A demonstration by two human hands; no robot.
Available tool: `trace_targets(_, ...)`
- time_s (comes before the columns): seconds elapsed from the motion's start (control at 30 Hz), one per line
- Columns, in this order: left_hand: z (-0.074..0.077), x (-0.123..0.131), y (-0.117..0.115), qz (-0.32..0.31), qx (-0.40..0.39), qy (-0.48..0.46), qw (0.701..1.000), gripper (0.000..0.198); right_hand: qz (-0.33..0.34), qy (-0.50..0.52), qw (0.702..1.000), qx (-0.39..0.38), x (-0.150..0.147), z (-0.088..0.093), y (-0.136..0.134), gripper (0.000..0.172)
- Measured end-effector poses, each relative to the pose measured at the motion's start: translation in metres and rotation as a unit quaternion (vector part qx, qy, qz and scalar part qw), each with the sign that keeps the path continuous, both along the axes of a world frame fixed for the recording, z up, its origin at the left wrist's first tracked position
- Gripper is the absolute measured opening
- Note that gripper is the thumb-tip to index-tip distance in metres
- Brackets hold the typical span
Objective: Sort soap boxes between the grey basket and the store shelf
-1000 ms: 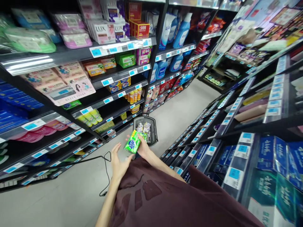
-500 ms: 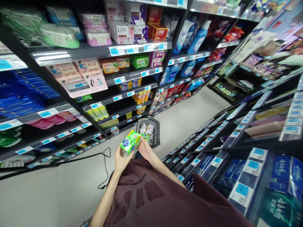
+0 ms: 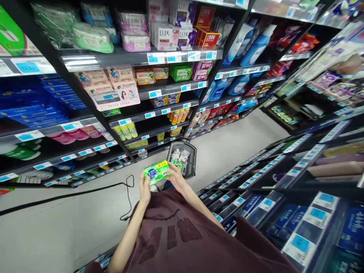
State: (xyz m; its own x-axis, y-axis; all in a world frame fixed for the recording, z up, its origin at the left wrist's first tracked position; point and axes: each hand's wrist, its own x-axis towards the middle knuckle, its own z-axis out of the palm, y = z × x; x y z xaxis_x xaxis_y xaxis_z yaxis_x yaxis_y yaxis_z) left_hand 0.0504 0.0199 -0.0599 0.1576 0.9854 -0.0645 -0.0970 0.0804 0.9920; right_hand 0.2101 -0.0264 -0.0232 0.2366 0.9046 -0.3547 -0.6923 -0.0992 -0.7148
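A green pack of laundry soap (image 3: pixel 157 172) with a yellow corner and blue lettering is held level between both my hands, in front of my body. My left hand (image 3: pixel 145 187) grips its left end, thumb on the near face. At its right end, my right hand (image 3: pixel 176 176) closes round it with the fingers. Just beyond my right hand, a dark shopping basket (image 3: pixel 191 161) stands on the floor, holding several small white packs and some green ones.
To the left, a tall shelf unit (image 3: pixel 159 91) carries soap boxes, bottles and price tags. Another shelf row (image 3: pixel 267 204) runs close along my right side. A black cable (image 3: pixel 85 192) lies across the floor at left. The aisle floor (image 3: pixel 222 146) stretches ahead between the shelves.
The soap pack has turned in my hands, from tilted to nearly level, its broad printed face now toward me. The view has shifted slightly, so the shelves sit farther right.
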Motion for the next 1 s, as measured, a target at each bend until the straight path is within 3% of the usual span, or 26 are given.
trace_targets(0.17,-0.004,-0.003,0.001,-0.019,-0.013,-0.022,0.999,0.054,0.004,0.002,1.0,-0.015,0.0,-0.001,0.0,0.052)
trace_targets(0.4,0.009,-0.001,0.001,-0.028,-0.011,-0.035,0.999,0.06,0.004,0.003,1.0,-0.023,-0.001,0.0,0.001,0.048)
trace_targets(0.57,0.028,-0.002,-0.001,-0.122,0.049,-0.101,0.986,0.078,0.018,0.015,0.998,-0.06,-0.003,0.0,0.0,0.039)
trace_targets(0.7,0.043,-0.002,-0.003,-0.169,0.12,-0.043,0.977,0.107,0.027,0.063,0.992,-0.106,-0.001,0.001,-0.001,0.04)
trace_targets(0.87,0.043,0.0,-0.004,-0.122,0.14,0.08,0.979,0.077,0.035,0.093,0.991,-0.092,0.002,0.005,-0.001,0.041)
trace_targets(1.0,0.033,-0.004,-0.002,-0.076,0.119,0.1,0.985,0.078,0.093,0.099,0.989,-0.05,0.002,0.003,-0.003,0.051)
